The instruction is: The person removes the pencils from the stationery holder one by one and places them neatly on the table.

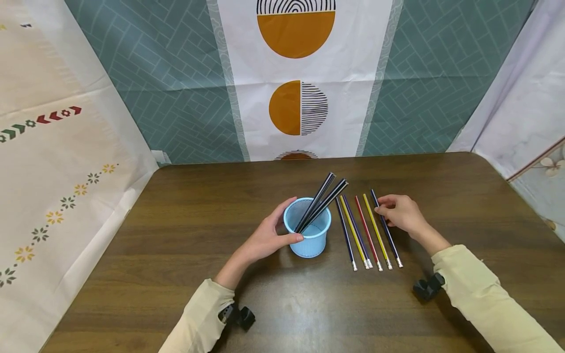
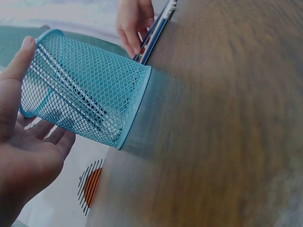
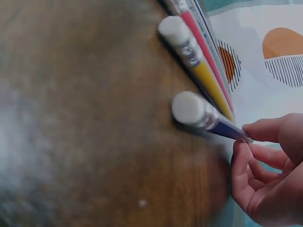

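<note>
My left hand [image 1: 267,238] holds a light blue mesh pencil cup [image 1: 308,249], thumb on the near side of the rim and fingers round the far side. The cup stands upright on the table. Several black-and-silver striped pencils [image 1: 328,197] lean to the right inside it. To the right of the cup, my right hand [image 1: 403,214] pinches a dark blue pencil [image 1: 391,243] between thumb and fingers, near its upper half. Its white eraser [image 3: 187,108] points toward me. Beside it lie a yellow pencil [image 1: 377,232] and a red pencil [image 1: 369,233].
Further left in the row are another yellow pencil [image 1: 353,230] and dark blue pencils [image 1: 346,234], erasers toward me. The brown wooden table [image 1: 176,255] ends at a patterned cloth [image 1: 176,98] behind. Black wrist cameras [image 1: 429,287] sit on both sleeves.
</note>
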Available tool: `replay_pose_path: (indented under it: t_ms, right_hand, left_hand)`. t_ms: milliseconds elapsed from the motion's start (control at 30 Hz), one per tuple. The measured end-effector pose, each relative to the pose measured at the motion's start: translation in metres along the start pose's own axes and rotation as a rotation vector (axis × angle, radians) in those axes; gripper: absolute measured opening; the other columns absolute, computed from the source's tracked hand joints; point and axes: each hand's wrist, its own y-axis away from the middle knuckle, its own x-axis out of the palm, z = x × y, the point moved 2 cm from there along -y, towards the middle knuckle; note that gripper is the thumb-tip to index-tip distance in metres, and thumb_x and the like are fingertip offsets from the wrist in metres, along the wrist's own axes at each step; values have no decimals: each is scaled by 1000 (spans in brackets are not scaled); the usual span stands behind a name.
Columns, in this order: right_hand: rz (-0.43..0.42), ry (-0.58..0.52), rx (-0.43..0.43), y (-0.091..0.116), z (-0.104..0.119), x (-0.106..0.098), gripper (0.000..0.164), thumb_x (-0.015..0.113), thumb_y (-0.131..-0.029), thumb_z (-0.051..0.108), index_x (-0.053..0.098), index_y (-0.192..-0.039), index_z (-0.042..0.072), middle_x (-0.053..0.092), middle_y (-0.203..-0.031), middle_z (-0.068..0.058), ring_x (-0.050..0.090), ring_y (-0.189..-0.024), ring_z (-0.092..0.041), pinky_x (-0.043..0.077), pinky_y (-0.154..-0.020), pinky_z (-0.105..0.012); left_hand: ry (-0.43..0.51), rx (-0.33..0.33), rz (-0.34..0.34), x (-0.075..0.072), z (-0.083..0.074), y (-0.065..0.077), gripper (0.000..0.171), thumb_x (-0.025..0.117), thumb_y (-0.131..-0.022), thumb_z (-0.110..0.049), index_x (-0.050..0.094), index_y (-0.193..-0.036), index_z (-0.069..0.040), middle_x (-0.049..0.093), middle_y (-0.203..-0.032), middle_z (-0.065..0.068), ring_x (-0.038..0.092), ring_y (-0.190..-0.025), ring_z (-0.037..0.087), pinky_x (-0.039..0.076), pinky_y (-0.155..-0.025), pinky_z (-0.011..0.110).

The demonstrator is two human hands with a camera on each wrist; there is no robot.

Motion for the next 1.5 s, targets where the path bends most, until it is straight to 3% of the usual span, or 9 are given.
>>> replay_pose_path:
  t_ms: [800,1100,1500]
  right_hand:
    - [-20,66,-18,0,-1,2,35,65,-91,8,56,-116,-15,62,-83,-11,56,-66,-15,51,-56,-26]
    - [-23,77,-13,2,0,4,34,64,-91,7,57,-116,-15,61,-85,-12,58,-68,-16,53,-57,-27]
    - [-22,49,-12,3,3,4,32,60,-94,9,57,-117,-14,62,-96,-21,60,-76,-21,54,-62,-29]
  left_hand:
    - [-8,6,3,1,1,0,84,78,-84,-23,29,-151,-13,43,-143,10,45,-127,26,38,-103,44]
    - [-6,3,2,1,1,1,86,78,-83,-32,29,-151,-13,43,-143,9,45,-128,25,37,-103,45]
    - [-9,9,1,0,1,1,85,77,-84,-29,28,-152,-12,42,-144,11,44,-129,27,37,-103,45]
